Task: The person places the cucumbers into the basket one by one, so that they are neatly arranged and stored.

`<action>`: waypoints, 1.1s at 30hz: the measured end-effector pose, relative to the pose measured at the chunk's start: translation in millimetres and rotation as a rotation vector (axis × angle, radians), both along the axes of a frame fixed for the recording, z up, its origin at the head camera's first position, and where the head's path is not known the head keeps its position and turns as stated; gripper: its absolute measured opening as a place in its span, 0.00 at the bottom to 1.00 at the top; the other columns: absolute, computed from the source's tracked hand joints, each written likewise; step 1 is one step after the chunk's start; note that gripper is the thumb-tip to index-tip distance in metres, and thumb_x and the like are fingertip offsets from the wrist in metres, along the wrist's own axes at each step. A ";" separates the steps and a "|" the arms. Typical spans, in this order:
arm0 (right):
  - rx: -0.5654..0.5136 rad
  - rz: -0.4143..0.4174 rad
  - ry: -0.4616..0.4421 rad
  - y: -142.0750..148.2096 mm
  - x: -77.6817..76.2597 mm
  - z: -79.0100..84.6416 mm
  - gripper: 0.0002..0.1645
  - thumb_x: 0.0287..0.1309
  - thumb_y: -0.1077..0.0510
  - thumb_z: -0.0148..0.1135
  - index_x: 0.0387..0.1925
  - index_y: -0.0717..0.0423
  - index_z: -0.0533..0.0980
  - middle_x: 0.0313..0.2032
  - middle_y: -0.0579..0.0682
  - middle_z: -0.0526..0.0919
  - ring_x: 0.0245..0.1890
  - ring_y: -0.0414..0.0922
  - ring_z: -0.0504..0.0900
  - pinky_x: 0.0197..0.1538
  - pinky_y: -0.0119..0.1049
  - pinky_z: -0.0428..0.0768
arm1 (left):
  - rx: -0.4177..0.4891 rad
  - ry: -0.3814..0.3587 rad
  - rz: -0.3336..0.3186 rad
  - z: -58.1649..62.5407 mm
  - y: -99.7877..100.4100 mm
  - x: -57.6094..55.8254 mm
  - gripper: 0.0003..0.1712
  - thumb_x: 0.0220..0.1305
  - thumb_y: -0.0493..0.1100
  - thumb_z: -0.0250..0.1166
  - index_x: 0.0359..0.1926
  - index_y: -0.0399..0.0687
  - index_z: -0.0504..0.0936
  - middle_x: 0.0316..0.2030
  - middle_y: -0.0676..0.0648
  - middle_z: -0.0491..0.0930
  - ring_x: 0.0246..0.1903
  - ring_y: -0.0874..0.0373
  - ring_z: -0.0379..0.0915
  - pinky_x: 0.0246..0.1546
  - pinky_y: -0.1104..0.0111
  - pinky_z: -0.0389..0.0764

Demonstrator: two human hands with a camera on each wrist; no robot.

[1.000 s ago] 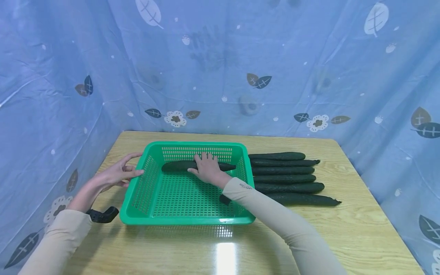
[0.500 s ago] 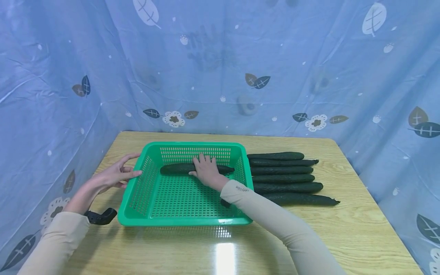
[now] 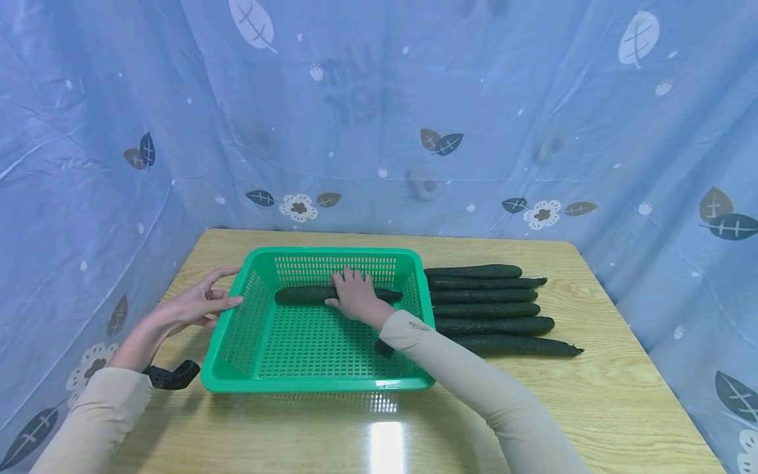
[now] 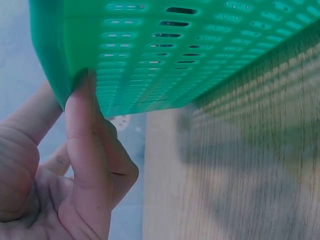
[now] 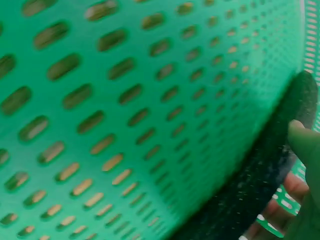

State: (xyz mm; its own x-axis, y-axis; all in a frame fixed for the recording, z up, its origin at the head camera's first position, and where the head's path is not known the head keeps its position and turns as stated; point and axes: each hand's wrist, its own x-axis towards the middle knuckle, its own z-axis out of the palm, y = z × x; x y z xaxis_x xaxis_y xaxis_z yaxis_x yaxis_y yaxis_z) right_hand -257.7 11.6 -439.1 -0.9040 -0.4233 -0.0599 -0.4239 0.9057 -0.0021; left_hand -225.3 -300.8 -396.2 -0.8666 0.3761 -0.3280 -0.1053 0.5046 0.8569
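A green slotted plastic basket (image 3: 320, 384) stands on the wooden table, left of centre. Inside, near its far wall, a long dark green cucumber (image 3: 300, 295) lies crosswise. My right hand (image 3: 356, 297) grips its middle from above; in the right wrist view the thumb is on one side of the cucumber (image 5: 260, 170) and the fingers are on the other. At the basket's left side, my left hand (image 3: 198, 304) pinches the rim. The left wrist view shows one finger of the left hand (image 4: 87, 150) tucked under the rim of the basket (image 4: 47, 55), against the outer wall.
Several more cucumbers (image 3: 488, 311) lie side by side on the table (image 3: 592, 401), right of the basket, their left ends hidden behind it. A blue leaf-patterned curtain (image 3: 355, 131) surrounds the table's back and sides. Black wrist devices (image 3: 173, 376) show near both hands.
The cucumber in the basket has shifted slightly toward me, away from the far wall, with my right hand on it. My left hand keeps its place on the rim. The head view has drifted slightly.
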 end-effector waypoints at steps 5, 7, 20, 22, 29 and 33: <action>-0.026 -0.002 -0.071 2.6 2.0 6.9 0.27 0.60 0.34 0.49 0.53 0.43 0.63 0.50 0.50 0.66 0.49 0.49 0.67 0.50 0.47 0.66 | 0.010 -0.015 0.000 -1.8 0.6 0.5 0.47 0.65 0.50 0.58 0.72 0.55 0.35 0.36 0.47 0.70 0.16 0.65 0.56 0.20 0.67 0.73; -0.020 0.009 -0.081 4.1 3.6 11.4 0.28 0.60 0.34 0.50 0.54 0.44 0.63 0.52 0.51 0.66 0.51 0.50 0.67 0.51 0.47 0.67 | 0.014 -0.020 -0.003 -2.2 0.8 0.9 0.47 0.66 0.50 0.58 0.72 0.56 0.35 0.36 0.47 0.69 0.16 0.65 0.56 0.20 0.67 0.73; -0.069 0.073 -0.061 18.3 11.4 44.6 0.26 0.60 0.34 0.52 0.54 0.42 0.69 0.52 0.52 0.67 0.52 0.51 0.65 0.51 0.47 0.64 | 0.031 -0.026 -0.002 -1.3 0.7 1.7 0.47 0.66 0.49 0.58 0.72 0.54 0.34 0.32 0.49 0.70 0.15 0.65 0.56 0.20 0.68 0.72; -0.073 0.084 -0.042 21.7 13.9 49.5 0.27 0.59 0.33 0.52 0.53 0.42 0.69 0.50 0.51 0.68 0.49 0.50 0.65 0.49 0.46 0.64 | 0.034 -0.027 -0.003 -1.8 0.8 1.2 0.47 0.66 0.49 0.57 0.72 0.55 0.34 0.32 0.49 0.70 0.15 0.65 0.55 0.20 0.68 0.72; -0.104 0.118 0.005 38.4 22.7 68.5 0.28 0.59 0.32 0.51 0.53 0.44 0.70 0.47 0.50 0.68 0.44 0.48 0.64 0.44 0.42 0.62 | 0.039 -0.024 -0.009 -2.0 1.0 0.9 0.46 0.66 0.49 0.57 0.72 0.55 0.34 0.33 0.49 0.71 0.16 0.65 0.56 0.20 0.67 0.72; -0.123 0.126 0.022 50.4 27.5 76.8 0.28 0.59 0.33 0.52 0.53 0.44 0.70 0.46 0.50 0.68 0.44 0.49 0.64 0.45 0.44 0.62 | 0.040 -0.019 -0.015 -1.9 0.8 0.7 0.46 0.67 0.49 0.57 0.72 0.55 0.34 0.32 0.49 0.71 0.15 0.65 0.56 0.20 0.68 0.71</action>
